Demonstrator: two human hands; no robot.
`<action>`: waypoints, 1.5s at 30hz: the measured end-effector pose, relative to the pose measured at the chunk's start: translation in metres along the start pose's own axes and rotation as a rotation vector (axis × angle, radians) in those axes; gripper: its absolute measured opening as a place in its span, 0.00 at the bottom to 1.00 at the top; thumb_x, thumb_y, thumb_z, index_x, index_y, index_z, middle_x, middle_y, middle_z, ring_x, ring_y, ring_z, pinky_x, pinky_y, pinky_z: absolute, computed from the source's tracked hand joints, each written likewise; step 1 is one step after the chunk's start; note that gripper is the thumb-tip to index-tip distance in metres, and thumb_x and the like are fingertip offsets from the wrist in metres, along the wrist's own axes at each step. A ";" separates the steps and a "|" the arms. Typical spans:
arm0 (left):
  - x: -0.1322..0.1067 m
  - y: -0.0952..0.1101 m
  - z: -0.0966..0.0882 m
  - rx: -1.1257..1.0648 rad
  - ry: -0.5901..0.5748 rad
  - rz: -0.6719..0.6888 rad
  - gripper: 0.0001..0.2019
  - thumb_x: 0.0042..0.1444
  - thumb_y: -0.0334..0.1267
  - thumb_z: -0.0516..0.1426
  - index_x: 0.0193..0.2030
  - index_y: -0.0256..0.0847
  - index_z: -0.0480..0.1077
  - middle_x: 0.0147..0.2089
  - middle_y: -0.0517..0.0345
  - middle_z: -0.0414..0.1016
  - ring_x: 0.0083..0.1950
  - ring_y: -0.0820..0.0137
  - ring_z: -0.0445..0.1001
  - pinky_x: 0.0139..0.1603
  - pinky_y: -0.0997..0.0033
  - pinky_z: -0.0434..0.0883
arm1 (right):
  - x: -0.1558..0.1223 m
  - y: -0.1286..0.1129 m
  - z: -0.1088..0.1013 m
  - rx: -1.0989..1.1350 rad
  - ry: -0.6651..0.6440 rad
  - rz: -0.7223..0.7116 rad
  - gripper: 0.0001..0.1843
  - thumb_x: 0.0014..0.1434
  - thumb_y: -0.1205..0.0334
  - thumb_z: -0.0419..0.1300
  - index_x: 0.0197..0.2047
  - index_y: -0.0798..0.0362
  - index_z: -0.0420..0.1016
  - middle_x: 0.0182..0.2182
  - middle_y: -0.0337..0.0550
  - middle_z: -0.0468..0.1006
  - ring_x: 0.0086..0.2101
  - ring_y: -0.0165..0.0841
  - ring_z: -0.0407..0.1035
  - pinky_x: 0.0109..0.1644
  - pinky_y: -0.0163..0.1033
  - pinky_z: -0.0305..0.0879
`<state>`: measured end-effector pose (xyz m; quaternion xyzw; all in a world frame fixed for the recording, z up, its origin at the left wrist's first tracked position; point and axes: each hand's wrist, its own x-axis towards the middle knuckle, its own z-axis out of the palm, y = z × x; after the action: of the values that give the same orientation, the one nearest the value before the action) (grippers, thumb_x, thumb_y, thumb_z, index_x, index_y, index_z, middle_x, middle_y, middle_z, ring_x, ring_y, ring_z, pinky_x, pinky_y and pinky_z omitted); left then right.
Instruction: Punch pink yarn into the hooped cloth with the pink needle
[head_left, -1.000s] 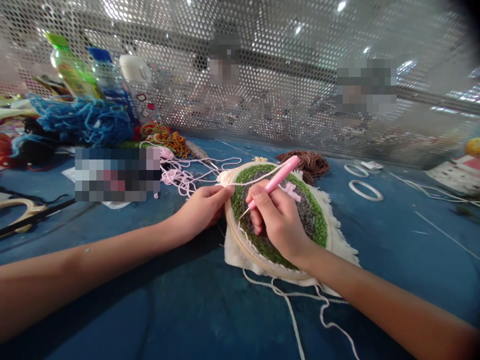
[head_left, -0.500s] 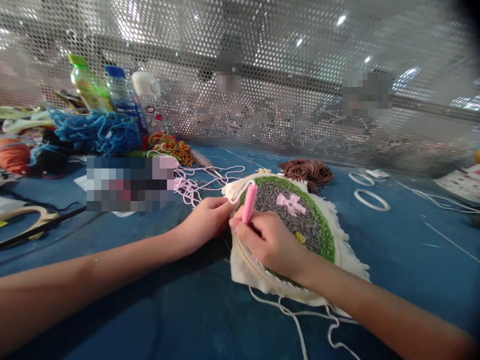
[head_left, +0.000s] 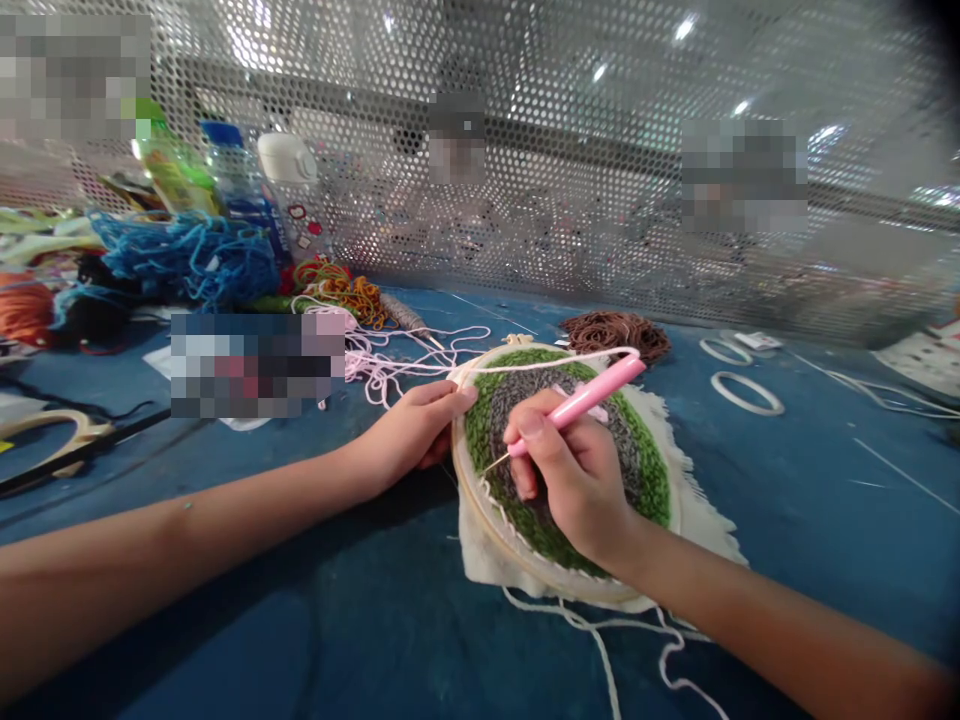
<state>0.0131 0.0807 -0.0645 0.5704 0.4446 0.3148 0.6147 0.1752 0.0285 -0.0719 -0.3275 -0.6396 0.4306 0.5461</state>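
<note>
Working at a round wooden embroidery hoop (head_left: 471, 490), we see its surface packed with looped yarn, a green band (head_left: 484, 425) circling grey loops (head_left: 637, 465), with a small pink patch (head_left: 592, 412) partly behind the tool. The hoop lies on the blue work table (head_left: 795, 500) just right of the middle of our view, with frayed cream cloth (head_left: 491, 560) spreading past its rim. Our right hand (head_left: 574, 485) closes around a pink punch needle (head_left: 581, 400) like a pen, fingers curled and thumb along the handle, its thin metal tip (head_left: 495, 463) at the loops. Our left hand (head_left: 412, 435) grips the hoop's left rim, fingers curled around the edge. Pale yarn (head_left: 555, 363) runs from the needle across the hoop's top, and a loose pink tangle (head_left: 382, 372) lies just beyond our left hand. Cream yarn (head_left: 592, 625) trails below the hoop, and a brown yarn bundle (head_left: 616, 335) sits just past it. Farther left are a blue yarn heap (head_left: 187, 260), bottles (head_left: 172, 170) and scissors (head_left: 56, 445); two pale rings (head_left: 746, 393) lie right, before a perforated metal screen (head_left: 525, 200).
</note>
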 end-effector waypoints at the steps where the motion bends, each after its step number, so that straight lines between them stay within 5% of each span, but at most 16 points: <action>1: -0.001 0.000 0.000 -0.003 0.006 0.003 0.14 0.58 0.46 0.53 0.27 0.40 0.60 0.16 0.68 0.55 0.15 0.79 0.52 0.12 0.82 0.50 | 0.000 -0.001 0.000 -0.034 -0.013 -0.018 0.10 0.66 0.59 0.52 0.33 0.51 0.66 0.17 0.31 0.62 0.16 0.23 0.56 0.19 0.31 0.51; 6: -0.004 0.001 0.002 -0.029 0.038 0.039 0.12 0.57 0.42 0.54 0.26 0.39 0.62 0.17 0.69 0.55 0.16 0.80 0.52 0.16 0.80 0.50 | 0.004 -0.008 0.006 -0.337 -0.162 -0.171 0.10 0.62 0.64 0.55 0.28 0.53 0.65 0.21 0.34 0.63 0.22 0.24 0.57 0.27 0.33 0.55; 11: -0.003 -0.001 0.002 -0.106 0.018 0.073 0.13 0.54 0.41 0.57 0.24 0.40 0.59 0.18 0.69 0.55 0.17 0.80 0.52 0.17 0.79 0.50 | 0.009 -0.009 0.013 -0.606 -0.339 -0.080 0.14 0.62 0.61 0.53 0.25 0.53 0.62 0.19 0.33 0.60 0.20 0.24 0.55 0.28 0.35 0.52; 15: 0.000 -0.002 -0.003 -0.070 -0.005 0.024 0.14 0.54 0.42 0.55 0.22 0.40 0.59 0.14 0.69 0.53 0.14 0.79 0.50 0.13 0.79 0.47 | 0.006 -0.007 0.009 -0.369 -0.299 0.021 0.15 0.64 0.60 0.51 0.25 0.52 0.60 0.19 0.32 0.58 0.21 0.25 0.53 0.26 0.35 0.52; 22: 0.003 -0.001 -0.009 -0.061 -0.047 -0.016 0.16 0.58 0.44 0.52 0.21 0.40 0.60 0.13 0.68 0.53 0.13 0.79 0.50 0.12 0.80 0.47 | -0.006 -0.012 0.005 -0.082 -0.289 -0.038 0.08 0.61 0.64 0.56 0.29 0.52 0.65 0.23 0.35 0.63 0.23 0.25 0.56 0.24 0.34 0.53; 27: 0.001 0.000 -0.008 -0.080 -0.030 -0.041 0.16 0.57 0.45 0.54 0.22 0.40 0.58 0.13 0.69 0.52 0.13 0.80 0.49 0.13 0.81 0.47 | -0.008 -0.005 0.003 0.078 -0.105 0.004 0.09 0.65 0.60 0.53 0.32 0.52 0.67 0.22 0.33 0.59 0.18 0.22 0.52 0.19 0.32 0.50; 34: 0.001 0.001 -0.008 -0.081 -0.051 -0.044 0.17 0.58 0.44 0.54 0.21 0.39 0.58 0.13 0.68 0.52 0.14 0.80 0.48 0.13 0.80 0.47 | -0.007 -0.005 0.004 0.026 -0.141 -0.030 0.07 0.65 0.61 0.54 0.35 0.52 0.69 0.19 0.31 0.60 0.17 0.22 0.54 0.18 0.32 0.48; 40: 0.000 0.002 -0.005 -0.083 -0.020 -0.033 0.14 0.57 0.42 0.55 0.23 0.39 0.60 0.14 0.69 0.53 0.13 0.81 0.49 0.12 0.82 0.48 | -0.002 -0.014 0.008 -0.107 -0.120 0.086 0.12 0.64 0.56 0.54 0.32 0.53 0.66 0.20 0.33 0.63 0.17 0.22 0.56 0.17 0.30 0.53; 45: 0.000 0.002 -0.004 -0.088 -0.015 -0.046 0.15 0.57 0.42 0.54 0.23 0.40 0.59 0.12 0.69 0.52 0.12 0.81 0.49 0.11 0.82 0.48 | -0.005 -0.013 0.009 -0.010 -0.081 0.119 0.12 0.65 0.55 0.53 0.33 0.52 0.66 0.18 0.31 0.62 0.17 0.22 0.56 0.17 0.30 0.52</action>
<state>0.0097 0.0828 -0.0620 0.5349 0.4386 0.3155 0.6496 0.1682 0.0176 -0.0626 -0.3500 -0.6425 0.4722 0.4917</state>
